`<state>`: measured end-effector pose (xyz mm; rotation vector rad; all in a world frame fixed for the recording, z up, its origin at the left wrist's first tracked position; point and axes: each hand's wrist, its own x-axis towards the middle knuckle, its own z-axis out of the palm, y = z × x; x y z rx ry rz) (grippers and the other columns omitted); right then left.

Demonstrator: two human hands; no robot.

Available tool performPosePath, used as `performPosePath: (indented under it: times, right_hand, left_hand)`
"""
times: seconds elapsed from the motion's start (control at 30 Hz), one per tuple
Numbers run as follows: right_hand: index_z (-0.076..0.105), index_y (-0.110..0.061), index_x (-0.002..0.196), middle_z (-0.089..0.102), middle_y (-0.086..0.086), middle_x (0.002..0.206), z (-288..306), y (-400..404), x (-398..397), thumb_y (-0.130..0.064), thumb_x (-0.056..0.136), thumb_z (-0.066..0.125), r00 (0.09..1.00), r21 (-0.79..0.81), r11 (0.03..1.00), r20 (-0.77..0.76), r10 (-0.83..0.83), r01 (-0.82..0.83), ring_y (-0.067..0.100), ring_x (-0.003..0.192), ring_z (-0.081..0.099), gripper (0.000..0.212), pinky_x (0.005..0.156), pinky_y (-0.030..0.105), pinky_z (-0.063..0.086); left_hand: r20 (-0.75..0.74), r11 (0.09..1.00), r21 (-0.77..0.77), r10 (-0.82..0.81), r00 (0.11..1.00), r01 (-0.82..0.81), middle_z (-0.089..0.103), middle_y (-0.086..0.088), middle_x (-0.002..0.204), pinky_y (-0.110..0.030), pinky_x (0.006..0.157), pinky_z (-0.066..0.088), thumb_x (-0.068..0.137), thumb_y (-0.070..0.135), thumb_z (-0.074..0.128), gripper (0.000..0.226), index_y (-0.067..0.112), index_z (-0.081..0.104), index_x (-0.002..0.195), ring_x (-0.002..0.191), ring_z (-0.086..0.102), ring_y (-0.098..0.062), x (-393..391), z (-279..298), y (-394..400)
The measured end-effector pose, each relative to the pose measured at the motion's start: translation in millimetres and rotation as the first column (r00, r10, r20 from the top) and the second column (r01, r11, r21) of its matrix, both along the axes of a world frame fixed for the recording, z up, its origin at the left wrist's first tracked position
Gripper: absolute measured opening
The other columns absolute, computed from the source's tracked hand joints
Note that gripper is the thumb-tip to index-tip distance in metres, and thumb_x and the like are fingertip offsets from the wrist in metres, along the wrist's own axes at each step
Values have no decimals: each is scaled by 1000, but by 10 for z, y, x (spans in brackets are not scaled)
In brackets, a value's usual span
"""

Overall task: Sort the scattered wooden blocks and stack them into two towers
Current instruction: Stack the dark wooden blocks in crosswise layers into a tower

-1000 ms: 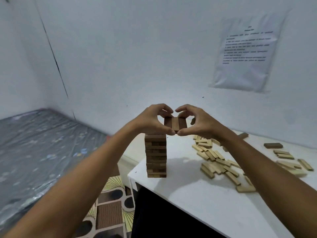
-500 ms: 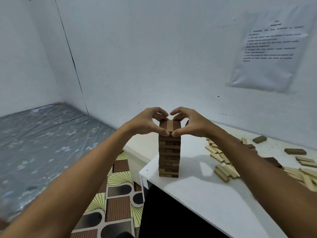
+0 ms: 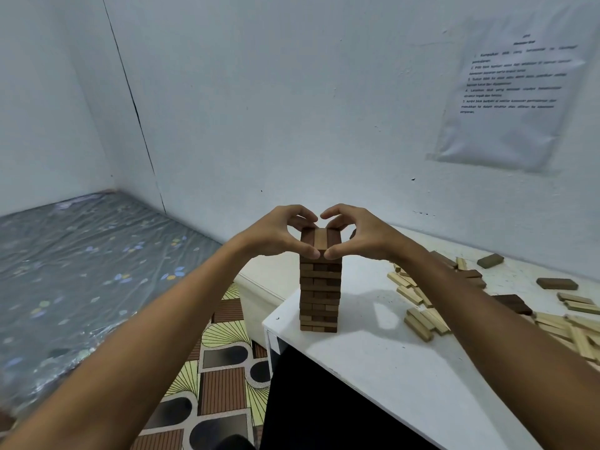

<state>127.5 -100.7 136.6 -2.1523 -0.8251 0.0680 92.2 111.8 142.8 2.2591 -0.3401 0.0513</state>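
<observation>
On the white bench [image 3: 406,378], near its corner, the dark tower [image 3: 319,287] is pinched at its top layer by the left hand [image 3: 279,233] and right hand [image 3: 360,235]; pale blocks [image 3: 422,316] are scattered alongside, some seemingly overlapped.

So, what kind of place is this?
Probably a small bedroom at home: a mattress lies on a patterned floor mat beside a white table, and a printed sheet is taped to the wall.

Dark matt wooden tower [image 3: 319,287]; pale wooden blocks [image 3: 422,319] (bare-looking) on a smooth white table [image 3: 389,368]; glossy plastic-covered paper [image 3: 509,89].
</observation>
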Motion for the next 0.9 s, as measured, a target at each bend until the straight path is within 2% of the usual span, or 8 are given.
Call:
performPosePath:
  times: [0.13,0.33,0.53,0.67,0.77,0.9]
  right_hand:
    - [51,-37,121,60,-8,110,-5,-4,1,-40,58,78,1000,-4,1000,-6,6,-6,7,107,55,69,76,22,45]
    - [52,-35,123,60,-11,108,2,-17,-4,-40,58,79,1000,-16,1000,-15,6,-6,8,108,55,70,80,24,45]
    - [52,-35,125,59,-10,108,21,-23,-14,-39,59,78,1000,-37,999,-18,8,-9,10,109,54,71,79,23,44]
    - [50,-37,126,59,-7,114,27,-19,3,-42,59,78,1000,-54,998,-20,14,-15,8,110,53,73,82,25,45]
    - [50,-37,128,59,-7,119,37,-26,23,-43,65,77,1000,-66,998,-8,14,-14,9,113,52,69,87,27,44]
    - [52,-26,132,59,-1,123,95,-116,41,-27,88,67,1000,6,1000,-7,-21,21,11,114,55,46,91,27,45]
  left_hand:
    - [3,1000,5,-1,1000,1,63,7,114,-12,76,40,68,18,88,58,23,57,118,106,53,8,4,-6,0]
    - [8,1000,2,-13,1000,13,63,6,113,1,68,40,70,14,86,55,16,61,118,104,55,6,5,-16,10]
    - [9,999,25,-29,1000,29,63,6,114,-3,69,40,71,15,85,54,17,61,119,105,55,3,11,-17,19]
    - [-10,999,24,-40,999,40,63,5,119,-11,75,40,70,15,86,59,19,59,123,111,54,1,20,-15,18]
    - [6,998,18,-55,998,55,63,5,122,-14,79,42,70,23,87,61,21,59,124,114,55,-1,2,19,4]
    - [103,998,50,-45,994,40,63,8,122,-20,90,47,69,49,74,60,24,60,122,114,57,-4,-7,145,-99]
